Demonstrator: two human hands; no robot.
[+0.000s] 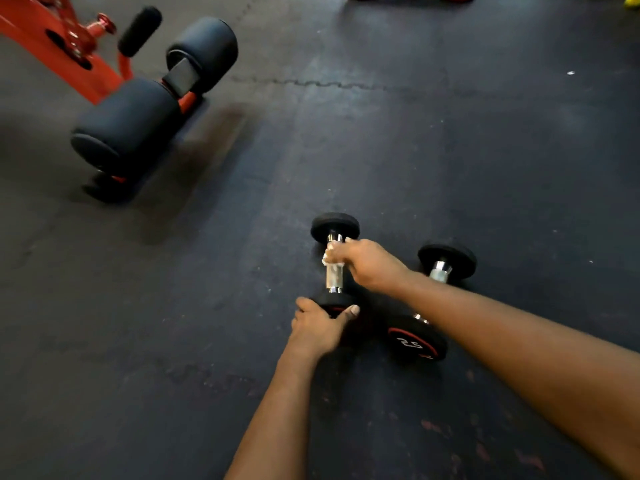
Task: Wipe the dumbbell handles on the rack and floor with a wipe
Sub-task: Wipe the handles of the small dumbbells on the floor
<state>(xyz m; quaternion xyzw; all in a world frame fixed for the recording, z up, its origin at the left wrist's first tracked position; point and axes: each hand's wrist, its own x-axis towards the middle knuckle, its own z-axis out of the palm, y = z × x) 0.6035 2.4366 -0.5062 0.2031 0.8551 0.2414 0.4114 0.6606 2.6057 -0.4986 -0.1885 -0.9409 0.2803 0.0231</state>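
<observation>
**Wipe wrapped on a chrome handle, two dumbbells on the mat**

Two small dumbbells lie side by side on the dark rubber floor [450, 150], a matte, speckled surface with an interlocking seam across it. The first dumbbell [335, 226] has round black heads and a short, shiny metal handle [334, 279] with a knurled middle. The right hand [367, 263] closes over the far part of that handle, its fingers curled round a crumpled white wipe [329, 257] pressed against the metal. The left hand [317, 329] grips the near head, thumb on one side and fingers curved round the other.

The second dumbbell [415, 341] lies just to the right, its handle mostly hidden under the right forearm. Its near head shows a red ring and white digits on the flat face.

Far left stands a red frame [86, 77] of painted metal, carrying fat, smooth black roller pads [128, 123], cylindrical in shape.
</observation>
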